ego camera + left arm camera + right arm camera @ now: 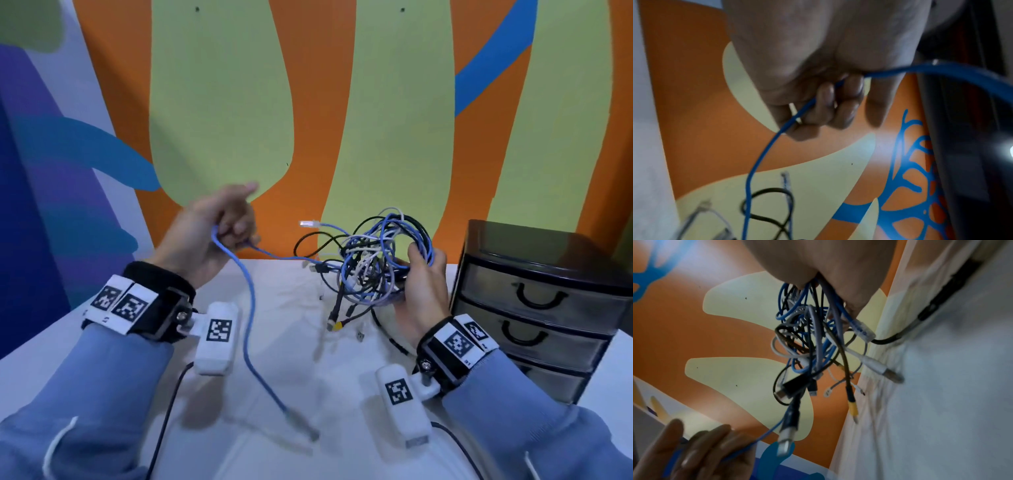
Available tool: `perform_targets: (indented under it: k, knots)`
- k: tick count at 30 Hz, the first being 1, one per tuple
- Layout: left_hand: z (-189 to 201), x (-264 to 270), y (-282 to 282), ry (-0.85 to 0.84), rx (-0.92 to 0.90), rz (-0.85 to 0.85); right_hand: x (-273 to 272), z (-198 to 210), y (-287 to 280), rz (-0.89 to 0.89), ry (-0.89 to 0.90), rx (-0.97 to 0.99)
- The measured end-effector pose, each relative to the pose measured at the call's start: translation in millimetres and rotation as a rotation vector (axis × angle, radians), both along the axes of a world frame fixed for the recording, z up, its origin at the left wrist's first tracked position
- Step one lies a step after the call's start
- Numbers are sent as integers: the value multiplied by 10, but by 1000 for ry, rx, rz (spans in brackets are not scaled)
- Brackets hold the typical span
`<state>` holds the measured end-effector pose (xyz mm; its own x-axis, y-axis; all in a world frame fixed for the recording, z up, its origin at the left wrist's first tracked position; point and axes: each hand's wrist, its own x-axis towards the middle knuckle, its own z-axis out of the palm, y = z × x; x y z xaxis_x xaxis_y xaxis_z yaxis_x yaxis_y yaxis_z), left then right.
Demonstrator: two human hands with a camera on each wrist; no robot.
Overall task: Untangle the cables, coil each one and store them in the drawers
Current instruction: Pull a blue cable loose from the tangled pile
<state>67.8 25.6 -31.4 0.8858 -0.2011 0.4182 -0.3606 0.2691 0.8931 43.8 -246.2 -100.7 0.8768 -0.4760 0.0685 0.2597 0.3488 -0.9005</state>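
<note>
A tangle of blue, white and black cables hangs above the white table, gripped from the right by my right hand. In the right wrist view the same cable tangle dangles below the palm with several plugs hanging loose. My left hand, raised at the left, curls its fingers round a blue cable. One stretch of it runs right into the tangle; the other end drops to the table, its plug lying there. The left wrist view shows the blue cable passing through the curled fingers.
A dark three-drawer unit stands at the table's right edge, its drawers closed. A black cable lies on the white table cloth below the tangle. A painted orange and green wall rises right behind the table.
</note>
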Motion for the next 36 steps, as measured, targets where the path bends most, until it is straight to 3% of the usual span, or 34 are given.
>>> perform_targets:
  k: [2,4,9,14,20,25,29,36]
  knots:
    - [-46,-17,-60,-5,303,64,-16,24,-8,0,-20,74]
    - [-91,-44,-126,45,488,61,-29,53,-12,11,-69,143]
    - [-251,19,-248,-6,805,123,-101,107,75,106,-153,192]
    - [-352,133,-306,-213,915,159,-146,95,146,238,-220,217]
    - [-439,247,-263,-346,813,278,-157,103,147,391,-273,301]
    - [-448,113,-306,-386,850,169,-227,120,139,501,-318,282]
    - [-403,32,-346,-360,576,100,-199,132,98,507,-314,246]
    - [-323,57,-474,-234,203,155,-105,93,102,318,-223,-140]
